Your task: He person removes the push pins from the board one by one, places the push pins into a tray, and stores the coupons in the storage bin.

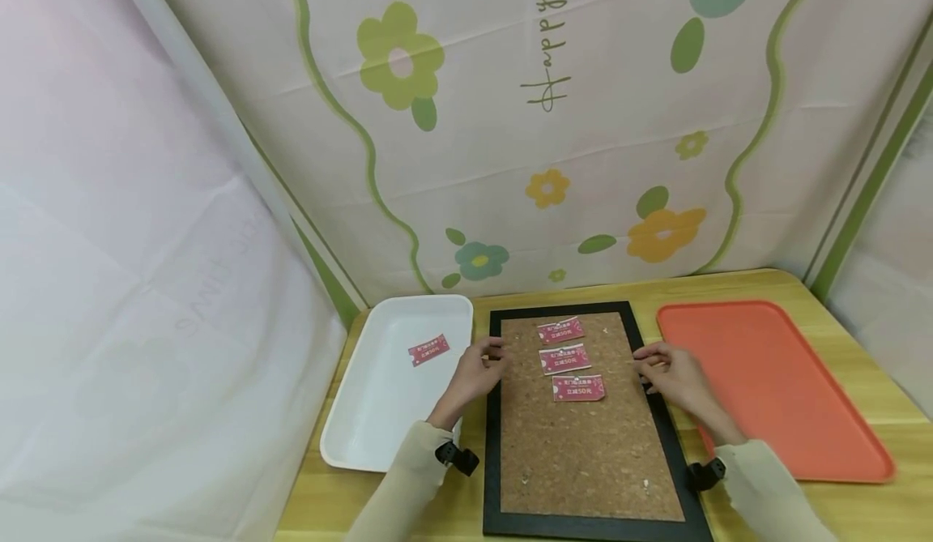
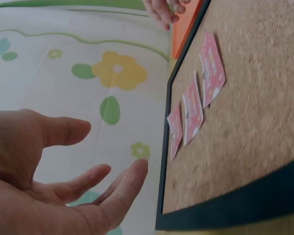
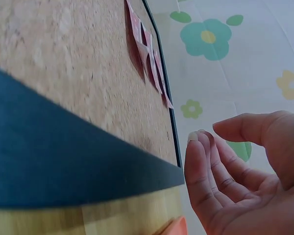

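A cork board (image 1: pixel 583 461) in a black frame lies on the table. Three pink printed coupons are on it in a column: a top coupon (image 1: pixel 561 330), a middle coupon (image 1: pixel 565 360) and a lower coupon (image 1: pixel 579 389). Their edges lift off the cork in both wrist views. My left hand (image 1: pixel 479 370) hovers over the board's left edge, thumb and fingers apart, holding nothing. Over the right edge is my right hand (image 1: pixel 672 373); its fingers are loosely bent, thumb close to the fingertips, with nothing visible between them.
A white tray (image 1: pixel 386 412) at the left holds another pink coupon (image 1: pixel 428 350). An orange-red tray (image 1: pixel 773 388) lies on the right of the wooden table (image 1: pixel 904 453). Behind hangs a flower-printed cloth (image 1: pixel 466 153). Small clear spots, possibly pins, show near the cork's corners.
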Demonstrator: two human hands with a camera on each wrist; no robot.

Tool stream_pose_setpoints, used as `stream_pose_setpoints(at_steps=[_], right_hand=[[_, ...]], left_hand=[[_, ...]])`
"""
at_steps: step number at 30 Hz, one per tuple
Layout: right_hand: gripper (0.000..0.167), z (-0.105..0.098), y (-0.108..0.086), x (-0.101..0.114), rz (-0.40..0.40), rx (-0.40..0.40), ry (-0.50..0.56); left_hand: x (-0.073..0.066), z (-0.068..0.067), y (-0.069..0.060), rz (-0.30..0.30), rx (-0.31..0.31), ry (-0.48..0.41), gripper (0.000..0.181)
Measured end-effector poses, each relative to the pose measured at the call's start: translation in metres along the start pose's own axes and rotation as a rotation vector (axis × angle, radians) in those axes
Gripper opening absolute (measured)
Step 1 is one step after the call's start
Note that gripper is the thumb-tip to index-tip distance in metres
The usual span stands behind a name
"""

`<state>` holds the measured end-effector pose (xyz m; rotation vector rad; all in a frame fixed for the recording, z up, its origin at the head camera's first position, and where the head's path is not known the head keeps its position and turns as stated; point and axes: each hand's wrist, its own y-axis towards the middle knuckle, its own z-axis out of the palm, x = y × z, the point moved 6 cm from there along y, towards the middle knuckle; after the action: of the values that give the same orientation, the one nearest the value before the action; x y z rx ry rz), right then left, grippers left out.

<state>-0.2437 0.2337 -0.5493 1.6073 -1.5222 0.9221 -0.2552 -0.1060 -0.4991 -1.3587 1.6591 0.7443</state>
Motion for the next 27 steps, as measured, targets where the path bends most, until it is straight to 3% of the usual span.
stream_pose_setpoints(at_steps=[10, 18, 27], right_hand=[[0.023, 0.021, 0.000, 0.008, 0.036, 0.035, 0.024], [0.024, 0.037, 0.001, 0.010, 0.042, 0.077, 0.065], [0.024, 0.048, 0.002, 0.015, 0.066, 0.102, 0.084]], left_hand=[[0.001, 0.028, 0.000, 0.026, 0.046, 0.060, 0.043], [0.018, 0.049, -0.001, -0.114, 0.043, 0.019, 0.049], [0.023, 0.064, 0.004, -0.127, 0.024, -0.059, 0.046]])
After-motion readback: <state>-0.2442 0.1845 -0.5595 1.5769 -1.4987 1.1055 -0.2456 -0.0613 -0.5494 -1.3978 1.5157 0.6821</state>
